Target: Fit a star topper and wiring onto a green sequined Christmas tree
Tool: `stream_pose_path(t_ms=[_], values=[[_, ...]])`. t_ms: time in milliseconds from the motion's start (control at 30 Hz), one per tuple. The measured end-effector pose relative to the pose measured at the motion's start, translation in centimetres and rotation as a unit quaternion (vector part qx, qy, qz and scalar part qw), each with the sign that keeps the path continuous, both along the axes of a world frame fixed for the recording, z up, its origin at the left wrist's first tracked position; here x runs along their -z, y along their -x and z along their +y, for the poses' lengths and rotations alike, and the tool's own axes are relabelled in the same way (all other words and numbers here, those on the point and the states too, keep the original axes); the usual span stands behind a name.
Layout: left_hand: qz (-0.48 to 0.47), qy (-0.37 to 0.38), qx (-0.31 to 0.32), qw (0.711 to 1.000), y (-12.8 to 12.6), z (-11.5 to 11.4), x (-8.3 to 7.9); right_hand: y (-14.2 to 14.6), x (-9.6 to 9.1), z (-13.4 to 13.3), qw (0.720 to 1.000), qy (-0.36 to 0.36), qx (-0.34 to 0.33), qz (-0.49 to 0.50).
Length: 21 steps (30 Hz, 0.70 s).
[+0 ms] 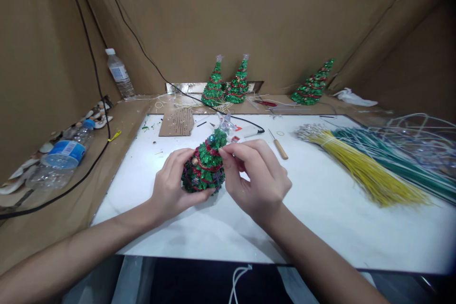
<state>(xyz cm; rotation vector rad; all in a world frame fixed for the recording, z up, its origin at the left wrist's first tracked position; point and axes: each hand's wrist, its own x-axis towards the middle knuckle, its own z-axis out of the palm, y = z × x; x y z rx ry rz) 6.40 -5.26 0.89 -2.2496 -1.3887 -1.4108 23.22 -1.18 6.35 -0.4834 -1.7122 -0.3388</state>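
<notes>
A small green tinsel Christmas tree [205, 159] with red garland, small baubles and a clear star [225, 122] on top stands tilted slightly right over the white board. My left hand [171, 178] is wrapped around its lower left side, with the thumb across the front near the base. On the tree's upper right, just below the star, my right hand [254, 175] has thumb and forefinger pinched together against the red garland. Whatever lies between those fingertips is too small to make out. The other right-hand fingers are curled in.
Behind are finished-looking trees [213, 86], one leaning at right [312, 86]. A wooden-handled awl [280, 148], a glue gun [249, 132] with black cord and corrugated cardboard [174, 122] lie on the board. Yellow wire bundles [370, 171] and green ones [392, 156] fill the right; a bottle [67, 152] lies left.
</notes>
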Motion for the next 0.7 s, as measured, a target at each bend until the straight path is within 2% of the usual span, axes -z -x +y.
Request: stream_pose_path(t_ms=[267, 533, 700], values=[[0.011, -0.011, -0.005, 1.000, 0.22, -0.16, -0.21, -0.16, -0.03, -0.35, 0.998, 0.050, -0.035, 0.015], [-0.018, 0.022, -0.013, 1.000, -0.04, -0.19, -0.02, -0.27, 0.14, 0.02, 0.997, 0.025, -0.064, 0.021], [-0.021, 0.031, -0.026, 0.999, -0.04, -0.09, -0.25, -0.44, 0.05, 0.23, 0.999, 0.011, -0.026, 0.017]])
